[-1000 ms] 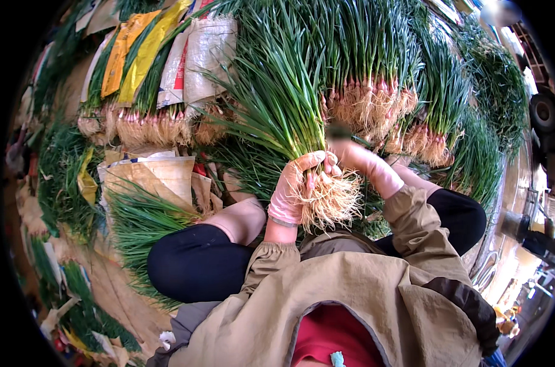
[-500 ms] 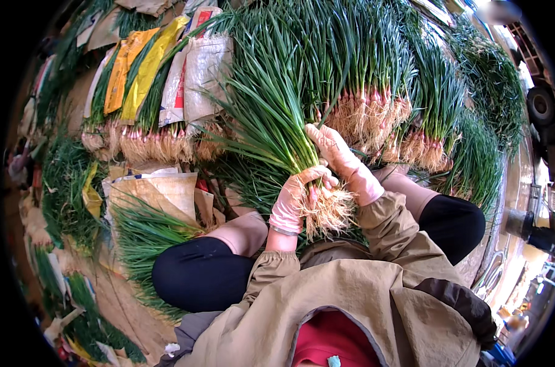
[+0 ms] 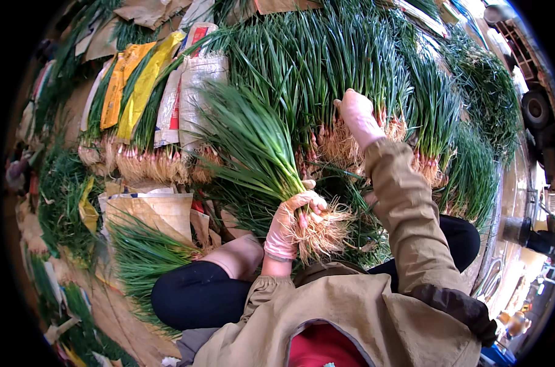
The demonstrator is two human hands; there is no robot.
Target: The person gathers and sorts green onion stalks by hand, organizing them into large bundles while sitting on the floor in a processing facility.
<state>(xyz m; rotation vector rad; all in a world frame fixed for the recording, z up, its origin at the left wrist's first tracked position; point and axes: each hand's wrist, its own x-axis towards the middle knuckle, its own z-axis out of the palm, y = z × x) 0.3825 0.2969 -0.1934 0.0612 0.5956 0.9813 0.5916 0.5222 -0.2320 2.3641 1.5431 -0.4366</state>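
Note:
My left hand [image 3: 293, 223], in a pale glove, is closed round the base of a bunch of green garlic [image 3: 268, 137]. Its leaves fan up and to the left, while the pinkish stem ends and tangled pale roots stick out on the right of my fist. Farther off, my gloved right hand [image 3: 357, 113] reaches into a wide row of green garlic [image 3: 290, 55], just above the roots. Its fingers curl down among the stalks, and their tips are hidden.
Yellow and white sacking [image 3: 201, 85] covers more rooted bunches at the far left. Loose green leaves [image 3: 149, 257] lie beside my left knee, by a brown paper sack [image 3: 155, 214]. Another heap of greens [image 3: 482, 79] stands at the right, near a wheeled vehicle [image 3: 536, 110].
My right hand has left the held bunch and moved away to the stalks in the row. My left hand, with its bunch, has dropped slightly nearer and tilted it left.

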